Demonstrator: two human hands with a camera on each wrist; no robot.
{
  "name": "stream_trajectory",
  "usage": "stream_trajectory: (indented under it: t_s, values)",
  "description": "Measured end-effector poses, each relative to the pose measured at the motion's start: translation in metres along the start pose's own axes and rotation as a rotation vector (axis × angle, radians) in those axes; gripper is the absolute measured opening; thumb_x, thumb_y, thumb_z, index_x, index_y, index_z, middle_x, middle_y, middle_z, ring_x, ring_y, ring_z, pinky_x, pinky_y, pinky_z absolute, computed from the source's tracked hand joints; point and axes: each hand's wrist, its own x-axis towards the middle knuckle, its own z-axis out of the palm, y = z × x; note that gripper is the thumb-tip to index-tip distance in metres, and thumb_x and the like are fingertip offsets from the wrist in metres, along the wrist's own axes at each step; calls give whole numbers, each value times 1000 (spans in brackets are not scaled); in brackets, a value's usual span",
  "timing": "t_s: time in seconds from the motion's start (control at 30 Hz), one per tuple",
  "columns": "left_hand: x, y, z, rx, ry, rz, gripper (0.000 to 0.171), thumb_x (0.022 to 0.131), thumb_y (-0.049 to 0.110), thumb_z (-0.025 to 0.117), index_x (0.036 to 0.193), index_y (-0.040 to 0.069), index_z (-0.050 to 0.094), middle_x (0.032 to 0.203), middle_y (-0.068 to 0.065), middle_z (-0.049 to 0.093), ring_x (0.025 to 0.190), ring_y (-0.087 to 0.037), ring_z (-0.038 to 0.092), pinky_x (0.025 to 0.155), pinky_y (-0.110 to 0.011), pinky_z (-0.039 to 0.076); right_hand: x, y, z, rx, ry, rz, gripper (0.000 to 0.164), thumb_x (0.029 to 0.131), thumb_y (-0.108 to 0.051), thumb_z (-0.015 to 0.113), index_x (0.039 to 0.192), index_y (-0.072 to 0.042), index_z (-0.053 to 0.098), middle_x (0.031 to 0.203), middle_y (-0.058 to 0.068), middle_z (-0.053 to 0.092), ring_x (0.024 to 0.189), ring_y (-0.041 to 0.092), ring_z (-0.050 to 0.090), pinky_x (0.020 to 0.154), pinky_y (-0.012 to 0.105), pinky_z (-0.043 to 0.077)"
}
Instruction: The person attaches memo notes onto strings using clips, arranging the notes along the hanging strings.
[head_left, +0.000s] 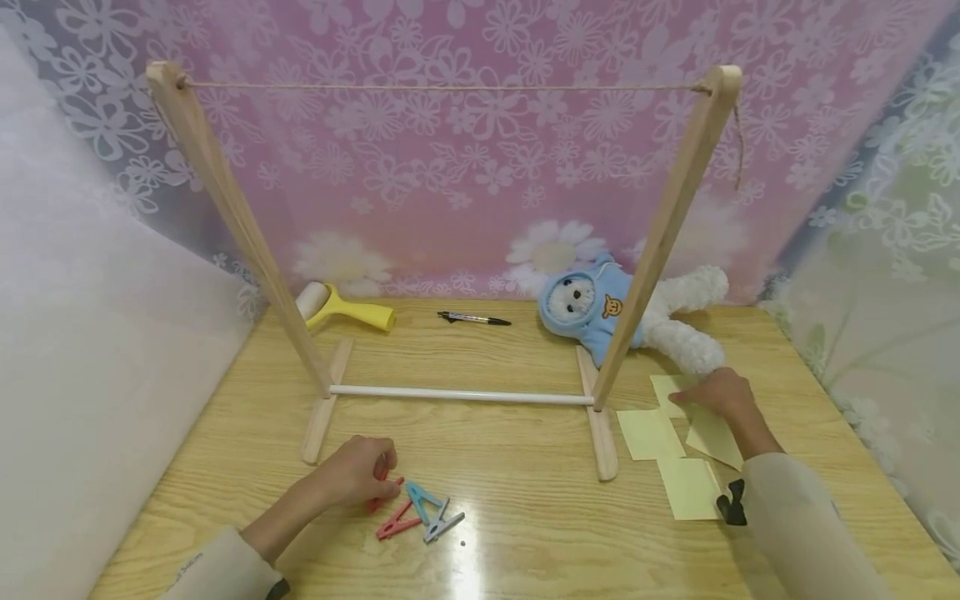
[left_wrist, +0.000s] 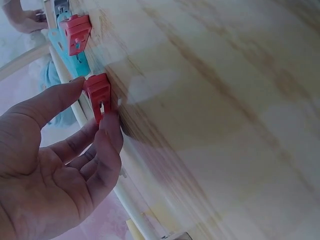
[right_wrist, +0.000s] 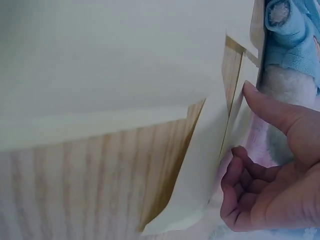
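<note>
My left hand (head_left: pixel 352 473) pinches a red clothespin (left_wrist: pixel 98 90) between thumb and fingertips, low over the table at front left. Beside it lie a second red clothespin (head_left: pixel 396 527), a light-blue clothespin (head_left: pixel 417 502) and a grey clothespin (head_left: pixel 444 528). At the right, my right hand (head_left: pixel 726 398) has its thumb and curled fingers on the edges of the farthest yellow sticky note (head_left: pixel 663 390), which the hand partly covers. Around that note lie a left sticky note (head_left: pixel 643 435), a right sticky note (head_left: pixel 712 437) partly under the arm, and a near sticky note (head_left: pixel 688 492).
A wooden frame (head_left: pixel 675 208) with a string (head_left: pixel 450 87) along its top and a white rod (head_left: pixel 465 395) low down stands mid-table. Behind it are a yellow-handled roller (head_left: pixel 360 313), a pen (head_left: pixel 474 318) and a plush toy (head_left: pixel 600 307) in a blue hoodie, lying on its side.
</note>
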Motion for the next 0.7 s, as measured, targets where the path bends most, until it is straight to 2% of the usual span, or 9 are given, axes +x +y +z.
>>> stream_trajectory:
  t_s: [0.2,0.37,0.53,0.6,0.7]
  values:
    - [0,1,1,19,0,-6,23,78,16,77,86,4,59,63,3,51,54,-7,44,50,-20,37,-4,2,-4,-24,-37,-19,86,78,-48,70,114,27,47,121,47,42,101,55,50,82,54,47]
    - [0,2,1,38,4,-12,22,77,15,77,85,4,59,65,3,51,55,-8,44,49,-20,36,-5,8,-6,-33,-23,-7,77,77,-44,71,106,24,53,114,44,49,96,50,53,83,54,46]
    - [1,2,3,90,28,-12,18,77,14,75,82,7,60,64,5,50,58,-8,44,51,-21,37,-7,19,-9,-125,-27,-100,62,82,-39,67,104,19,59,112,39,53,98,50,53,85,57,45]
    - [2,2,3,127,54,0,15,77,14,73,77,8,59,62,6,49,58,-8,43,51,-20,36,-12,22,-13,-72,-40,-108,61,83,-36,67,110,18,57,114,39,52,99,50,53,83,55,47]
    - [3,3,4,176,93,7,15,75,13,70,70,11,57,58,8,47,55,-7,42,49,-19,33,-20,28,-15,112,-85,-72,67,84,-31,68,121,22,46,76,24,60,65,32,57,70,44,49]
